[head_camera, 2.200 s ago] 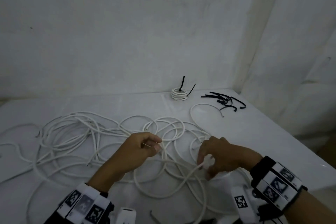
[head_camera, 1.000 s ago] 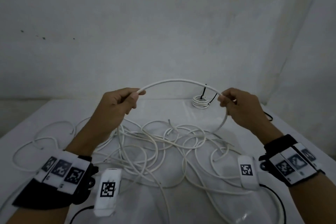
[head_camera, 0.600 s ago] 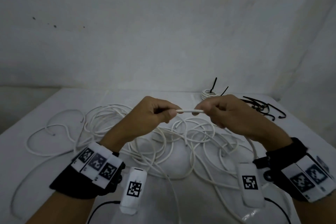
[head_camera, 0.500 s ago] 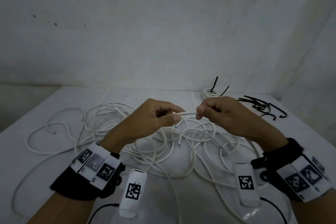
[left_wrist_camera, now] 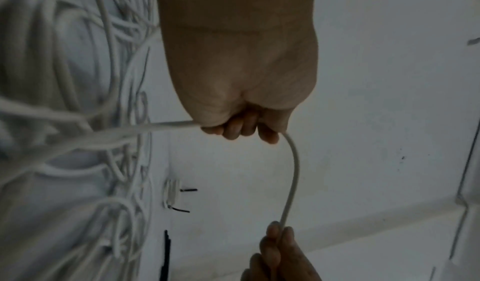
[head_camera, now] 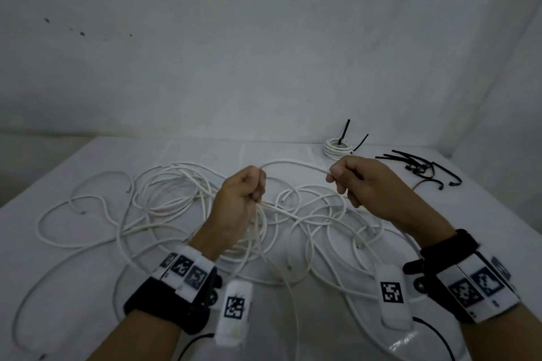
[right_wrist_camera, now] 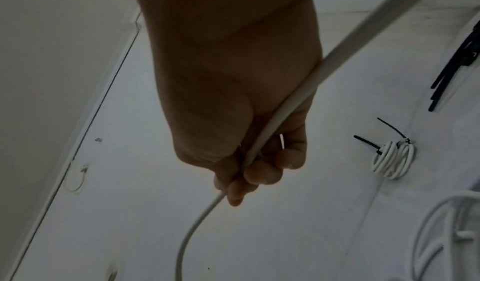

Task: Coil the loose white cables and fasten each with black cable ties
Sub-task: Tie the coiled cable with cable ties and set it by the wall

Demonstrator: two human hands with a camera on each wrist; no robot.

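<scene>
A person's two hands hold one white cable [head_camera: 293, 163] above a white table [head_camera: 88, 161], the stretch between them arching upward. The left hand [head_camera: 239, 199] is clenched in a fist around the cable, which leaves the fist at both ends: one part runs across to the right hand [head_camera: 360, 182], the other trails down into the loose white cables [head_camera: 176, 199] lying tangled over the middle of the tabletop. The right hand pinches the cable between thumb and curled fingers [right_wrist_camera: 262, 174]; from the right wrist view the cable passes along the palm and out behind the wrist. At the far edge of the table, near the wall, lies a small coiled cable [head_camera: 337, 149], fastened with two black ties whose tails stick up. Just to its right, near the table's far right corner, a loose bunch of black cable ties [head_camera: 416, 164] lies apart from the tangle. Both wrists wear black bands with printed square markers.
</scene>
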